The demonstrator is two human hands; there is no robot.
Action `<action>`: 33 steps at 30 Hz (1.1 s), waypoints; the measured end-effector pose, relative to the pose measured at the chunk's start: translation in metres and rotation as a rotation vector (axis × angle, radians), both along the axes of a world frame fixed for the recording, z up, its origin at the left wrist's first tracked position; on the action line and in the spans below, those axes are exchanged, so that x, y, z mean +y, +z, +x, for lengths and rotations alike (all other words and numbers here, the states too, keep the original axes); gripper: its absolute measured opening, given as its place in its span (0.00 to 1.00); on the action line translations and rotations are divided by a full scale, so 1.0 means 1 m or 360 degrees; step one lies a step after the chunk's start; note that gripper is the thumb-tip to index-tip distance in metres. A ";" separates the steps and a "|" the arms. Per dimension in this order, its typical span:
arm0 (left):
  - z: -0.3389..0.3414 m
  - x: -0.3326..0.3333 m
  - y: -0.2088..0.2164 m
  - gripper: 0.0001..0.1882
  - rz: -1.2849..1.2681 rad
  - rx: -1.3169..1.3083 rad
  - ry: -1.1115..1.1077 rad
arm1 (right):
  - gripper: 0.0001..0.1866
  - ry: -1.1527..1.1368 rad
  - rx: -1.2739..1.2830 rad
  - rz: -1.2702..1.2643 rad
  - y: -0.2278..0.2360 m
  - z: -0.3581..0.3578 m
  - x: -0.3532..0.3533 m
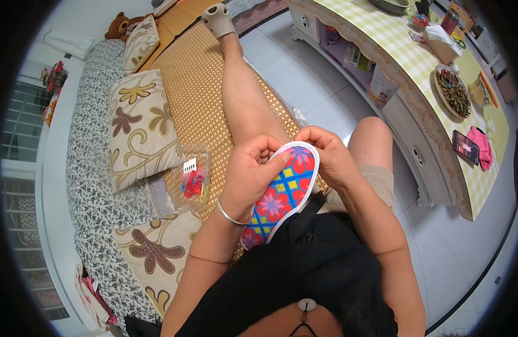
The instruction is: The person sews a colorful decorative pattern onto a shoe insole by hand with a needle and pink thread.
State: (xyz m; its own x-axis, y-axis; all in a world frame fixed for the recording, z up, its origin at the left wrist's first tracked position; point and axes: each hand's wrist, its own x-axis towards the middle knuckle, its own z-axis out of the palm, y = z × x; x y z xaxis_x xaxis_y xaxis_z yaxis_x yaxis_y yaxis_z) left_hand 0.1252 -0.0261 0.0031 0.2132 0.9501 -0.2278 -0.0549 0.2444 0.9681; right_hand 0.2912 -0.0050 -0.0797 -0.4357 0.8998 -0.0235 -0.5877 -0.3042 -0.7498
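Observation:
An embroidered insole (278,196) with red flowers, blue lattice, yellow squares and a white border lies slanted over my lap. My left hand (253,165) grips its left edge near the rounded upper end, thumb on the patterned face and fingers bent behind. At the upper right rim, my right hand (329,154) pinches the white border between thumb and fingers. Whether a needle or thread is in that pinch is too small to make out. The insole's lower end reaches past my left wrist, beside my black top.
Left of me, a clear plastic bag (194,180) of coloured thread lies on the woven mat (186,73) near patterned cushions (141,123). To the right stands a table with a checked cloth (405,50), holding a plate of dried pods (453,92), a phone (466,147) and pink cloth (481,149).

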 end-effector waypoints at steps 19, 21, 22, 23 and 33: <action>-0.002 0.000 0.000 0.03 0.0004 0.0071 0.0117 | 0.06 -0.0350 -0.0284 0.0177 0.008 -0.002 -0.008; -0.002 0.000 0.002 0.03 -0.0037 0.0038 0.0127 | 0.06 -0.0308 -0.0247 0.0101 0.008 -0.003 -0.008; -0.002 0.000 0.001 0.03 -0.0036 0.0040 0.0121 | 0.07 -0.0304 -0.0236 0.0091 0.008 -0.003 -0.009; -0.003 0.000 0.001 0.03 -0.0034 0.0042 0.0117 | 0.07 -0.0299 -0.0226 0.0083 0.009 -0.004 -0.009; -0.003 0.003 -0.007 0.03 0.0229 0.0137 0.0079 | 0.13 -0.1333 -0.1404 0.1795 0.033 -0.006 0.000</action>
State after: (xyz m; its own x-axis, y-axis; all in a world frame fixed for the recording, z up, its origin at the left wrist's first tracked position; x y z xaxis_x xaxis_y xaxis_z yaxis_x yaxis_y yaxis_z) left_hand 0.1218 -0.0231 -0.0035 0.1510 0.9831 -0.1037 0.0210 0.1017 0.9946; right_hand 0.2850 -0.0047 -0.0466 -0.0610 0.5973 0.7997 0.3997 0.7487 -0.5288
